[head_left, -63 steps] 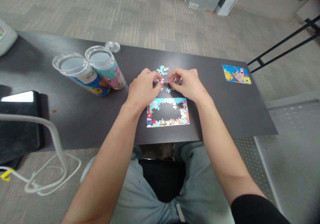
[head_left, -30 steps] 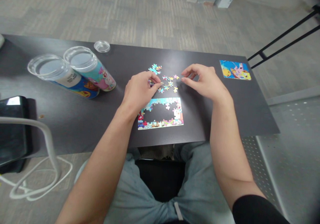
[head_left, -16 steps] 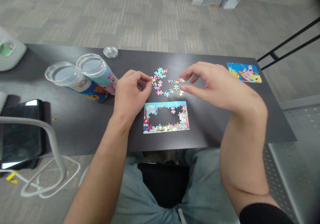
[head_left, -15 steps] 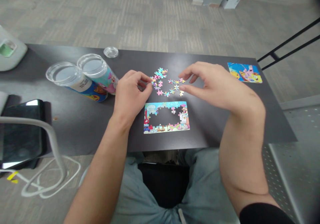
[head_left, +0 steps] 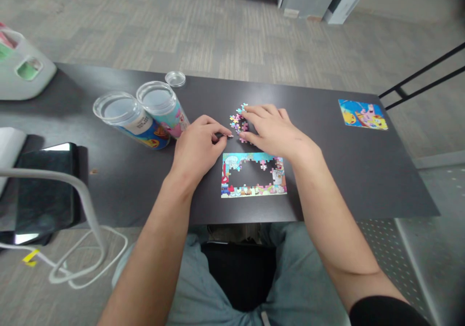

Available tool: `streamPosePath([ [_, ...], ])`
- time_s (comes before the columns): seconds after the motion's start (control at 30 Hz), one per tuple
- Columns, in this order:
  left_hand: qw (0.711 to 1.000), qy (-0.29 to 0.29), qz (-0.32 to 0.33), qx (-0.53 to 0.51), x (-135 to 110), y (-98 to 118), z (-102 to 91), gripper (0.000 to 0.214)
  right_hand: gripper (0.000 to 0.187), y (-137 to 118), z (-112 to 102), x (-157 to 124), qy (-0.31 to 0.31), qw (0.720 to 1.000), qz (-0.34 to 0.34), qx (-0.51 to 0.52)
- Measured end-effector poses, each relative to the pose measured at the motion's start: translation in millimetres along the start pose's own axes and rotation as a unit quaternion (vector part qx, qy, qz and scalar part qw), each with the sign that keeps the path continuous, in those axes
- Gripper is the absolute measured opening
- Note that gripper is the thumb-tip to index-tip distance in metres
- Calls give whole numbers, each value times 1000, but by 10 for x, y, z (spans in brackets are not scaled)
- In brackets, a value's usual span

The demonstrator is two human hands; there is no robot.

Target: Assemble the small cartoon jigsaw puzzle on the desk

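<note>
A jigsaw puzzle (head_left: 254, 191) lies flat on the dark table, its border joined and its middle showing bare tabletop, with a pink piece at the upper right inside. Behind it is a small heap of loose puzzle pieces (head_left: 238, 121), partly covered by my right hand (head_left: 274, 130). That hand's thumb and fingers are apart, with the fingertips at the pieces. To the left, my left hand (head_left: 198, 144) pinches a small puzzle piece (head_left: 230, 135) between thumb and forefinger, close to the heap.
Two clear-topped printed canisters (head_left: 125, 122) (head_left: 169, 110) stand left of my left hand, with a clear lid (head_left: 175, 78) behind. A finished picture card (head_left: 363, 115) lies far right. A black device (head_left: 47, 185), a cable (head_left: 80, 190) and a white container (head_left: 32, 74) occupy the left.
My right hand has moved left over the loose pieces, covering those on the right. My left hand now has a piece at its fingertips. The camera view has shifted slightly left.
</note>
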State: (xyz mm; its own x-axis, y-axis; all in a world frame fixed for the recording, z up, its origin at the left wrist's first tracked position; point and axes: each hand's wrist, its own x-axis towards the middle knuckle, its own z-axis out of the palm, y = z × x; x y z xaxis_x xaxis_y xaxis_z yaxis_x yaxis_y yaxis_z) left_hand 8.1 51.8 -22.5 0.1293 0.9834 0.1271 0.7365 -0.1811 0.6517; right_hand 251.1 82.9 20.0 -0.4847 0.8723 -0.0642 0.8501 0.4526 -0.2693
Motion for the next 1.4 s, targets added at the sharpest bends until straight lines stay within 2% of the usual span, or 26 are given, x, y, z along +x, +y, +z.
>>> streamPosePath([
  [0.2, 1000, -5, 10, -4, -46, -11, -8, 20, 61, 157, 33, -12, -23, 1000, 1, 15],
  [0.4, 999, -6, 32, -13, -48, -65, 16, 12, 49, 341, -113, -79, -34, 999, 11, 15],
  [0.57, 999, -15, 28, -10, -48, -71, 14, 12, 46, 545, -195, -129, -30, 998, 44, 20],
  [0.73, 999, -16, 32, 3, -38, -37, -1, 12, 48, 680, -146, -136, -19, 998, 57, 26],
  [1.0, 999, -14, 34, 17, -12, -59, 15, 15, 48, 686, -105, -137, -10, 998, 51, 40],
  [1.1, 999, -10, 32, 18, -3, -70, 24, 18, 42, 740, -113, -154, 9, 997, 62, 46],
  [1.23, 999, -13, 28, 19, 15, -59, 48, 25, 50, 849, -74, -156, 39, 995, 84, 35],
  [1.4, 999, -13, 30, 10, 59, -37, 98, 29, 52, 924, -22, -150, 20, 996, 84, 37],
])
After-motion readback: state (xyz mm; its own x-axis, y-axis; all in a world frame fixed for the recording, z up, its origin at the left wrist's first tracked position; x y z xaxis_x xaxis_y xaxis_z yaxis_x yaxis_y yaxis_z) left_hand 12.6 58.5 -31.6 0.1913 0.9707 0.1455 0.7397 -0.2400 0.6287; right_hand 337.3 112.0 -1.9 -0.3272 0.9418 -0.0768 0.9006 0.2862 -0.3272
